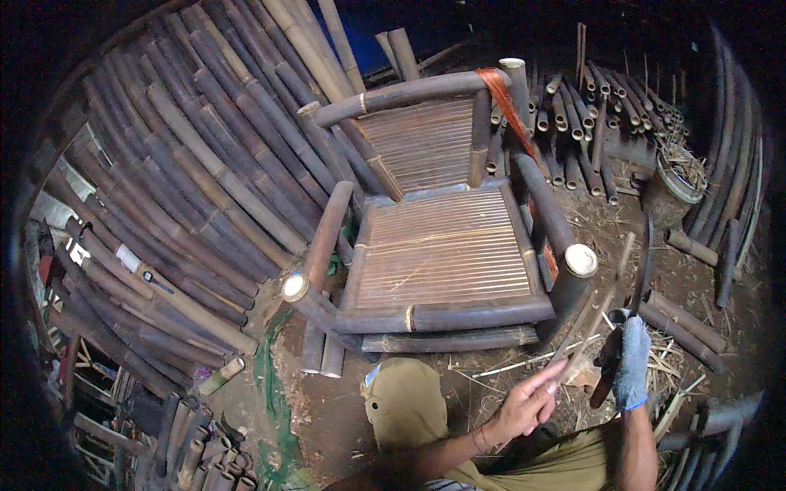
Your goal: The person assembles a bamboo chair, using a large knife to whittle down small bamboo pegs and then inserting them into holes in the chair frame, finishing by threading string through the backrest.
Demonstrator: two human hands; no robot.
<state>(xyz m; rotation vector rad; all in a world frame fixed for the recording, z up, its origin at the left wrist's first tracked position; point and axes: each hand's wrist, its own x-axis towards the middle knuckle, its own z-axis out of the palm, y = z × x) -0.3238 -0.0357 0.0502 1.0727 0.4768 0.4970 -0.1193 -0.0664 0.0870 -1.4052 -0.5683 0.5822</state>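
Observation:
My bare left hand (524,407) is closed on the lower end of a thin bamboo strip (596,315), its index finger stretched along it. The strip slants up and to the right. My right hand (631,367), in a grey knit glove, grips a machete (647,262) with a dark curved blade pointing up and away. Its dark brown handle juts out below the fist. Blade and strip are close together; whether they touch, I cannot tell. In front of me stands a dark bamboo armchair (442,317) with a slatted seat and back.
Bamboo shavings (663,360) litter the ground by my right hand. Long dark poles (205,164) lean along the left side. Cut bamboo tubes (577,114) are stacked behind the chair, near a bucket (679,182) of scraps. An orange cloth strip (506,106) hangs on the chair.

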